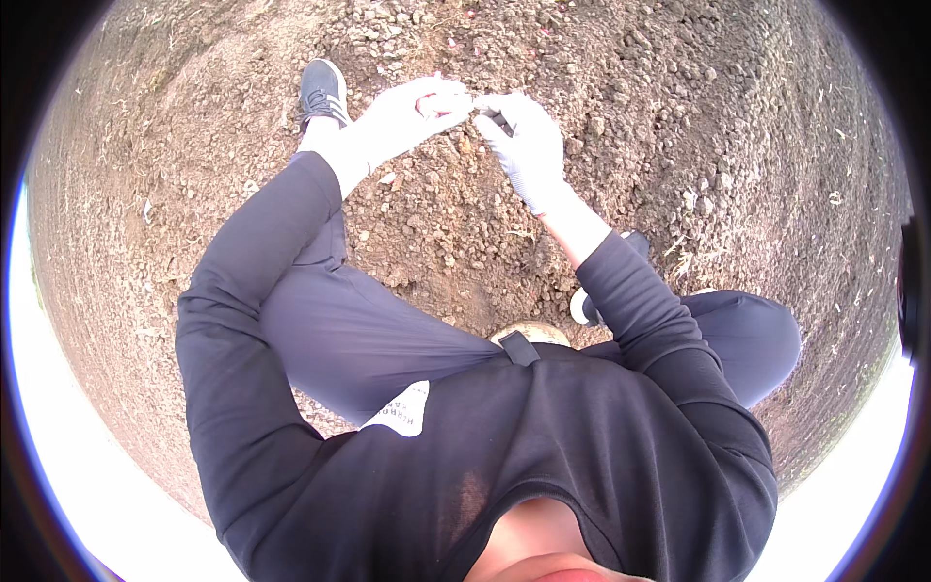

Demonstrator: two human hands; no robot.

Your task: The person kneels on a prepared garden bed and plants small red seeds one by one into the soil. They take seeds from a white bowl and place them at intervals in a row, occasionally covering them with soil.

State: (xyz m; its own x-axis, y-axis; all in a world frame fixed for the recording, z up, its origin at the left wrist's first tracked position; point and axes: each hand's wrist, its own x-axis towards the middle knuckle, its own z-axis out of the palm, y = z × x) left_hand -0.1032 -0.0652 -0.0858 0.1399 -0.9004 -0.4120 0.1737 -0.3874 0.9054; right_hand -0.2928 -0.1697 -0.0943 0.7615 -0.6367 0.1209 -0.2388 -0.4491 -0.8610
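My left hand, in a pale glove washed out by glare, is held over the bare soil with its fingers curled around small pinkish-red pieces. What these pieces are cannot be told. Close to its fingertips is my right hand, in a whitish knit glove, thumb and forefinger bent towards each other. Whether something small is between those fingers cannot be made out.
Clods and dry straw bits cover the ground. Small pink-red pieces lie on the soil ahead. A dark shoe stands at the left, another shoe by my right forearm. A pale rounded object shows under me.
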